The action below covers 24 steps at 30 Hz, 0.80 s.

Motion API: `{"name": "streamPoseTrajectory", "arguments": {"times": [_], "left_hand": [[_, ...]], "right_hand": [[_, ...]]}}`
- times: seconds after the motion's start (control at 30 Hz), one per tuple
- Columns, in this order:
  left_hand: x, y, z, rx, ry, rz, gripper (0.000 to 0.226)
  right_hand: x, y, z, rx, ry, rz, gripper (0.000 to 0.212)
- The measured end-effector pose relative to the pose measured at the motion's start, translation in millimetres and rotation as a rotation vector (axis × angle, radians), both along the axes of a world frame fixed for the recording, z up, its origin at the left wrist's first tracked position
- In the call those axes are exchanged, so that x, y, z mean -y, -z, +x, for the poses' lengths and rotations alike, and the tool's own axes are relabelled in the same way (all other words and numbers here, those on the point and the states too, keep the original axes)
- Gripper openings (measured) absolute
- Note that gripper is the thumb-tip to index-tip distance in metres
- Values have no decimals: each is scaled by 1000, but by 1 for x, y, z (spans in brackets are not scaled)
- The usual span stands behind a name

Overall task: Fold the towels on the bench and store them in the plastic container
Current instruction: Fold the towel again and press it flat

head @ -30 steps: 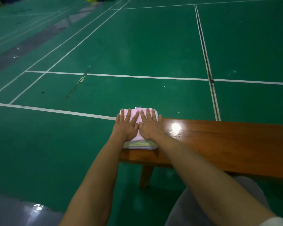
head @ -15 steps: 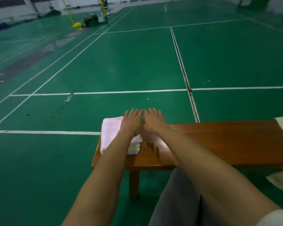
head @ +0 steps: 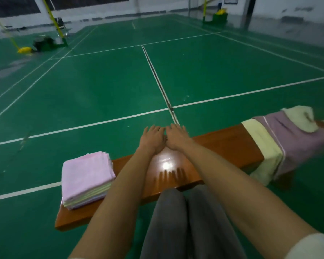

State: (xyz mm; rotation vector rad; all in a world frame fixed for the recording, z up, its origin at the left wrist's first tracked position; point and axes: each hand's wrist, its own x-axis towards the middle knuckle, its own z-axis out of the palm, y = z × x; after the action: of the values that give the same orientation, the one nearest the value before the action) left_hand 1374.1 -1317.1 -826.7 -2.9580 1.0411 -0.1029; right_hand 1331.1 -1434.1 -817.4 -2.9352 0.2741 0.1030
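Note:
A stack of folded towels (head: 87, 179), pink on top with yellow and pale layers beneath, lies at the left end of the wooden bench (head: 223, 146). My left hand (head: 152, 140) and my right hand (head: 177, 137) hover side by side above the bench's middle, fingers straight, holding nothing, well to the right of the stack. At the bench's right end, unfolded towels drape over it: a yellow one (head: 264, 144), a purple one (head: 295, 135) and a cream one (head: 301, 117). No plastic container shows in the head view.
Green court floor with white lines surrounds the bench. My knees in grey trousers (head: 181, 221) are just in front of the bench. Yellow net posts (head: 22, 49) and equipment stand far off by the back wall.
Both hands lifted off the folded stack and moved right over the bare bench. The view swung right and up, bringing the draped towels at the right end into sight.

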Motion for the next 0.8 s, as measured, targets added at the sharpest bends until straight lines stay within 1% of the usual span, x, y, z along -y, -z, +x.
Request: {"name": "streamPoseTrajectory", "arguments": {"times": [0.27, 0.47, 0.6, 0.8], "left_hand": [[109, 1, -29, 48, 204, 39, 41], [182, 8, -56, -4, 310, 25, 38], [226, 8, -72, -13, 389, 29, 40], [283, 13, -88, -26, 456, 38, 38]], "right_hand": [[100, -6, -44, -29, 181, -15, 50], [167, -2, -80, -53, 278, -50, 47], [206, 4, -102, -43, 352, -28, 43], [256, 16, -127, -16, 451, 20, 46]]}}
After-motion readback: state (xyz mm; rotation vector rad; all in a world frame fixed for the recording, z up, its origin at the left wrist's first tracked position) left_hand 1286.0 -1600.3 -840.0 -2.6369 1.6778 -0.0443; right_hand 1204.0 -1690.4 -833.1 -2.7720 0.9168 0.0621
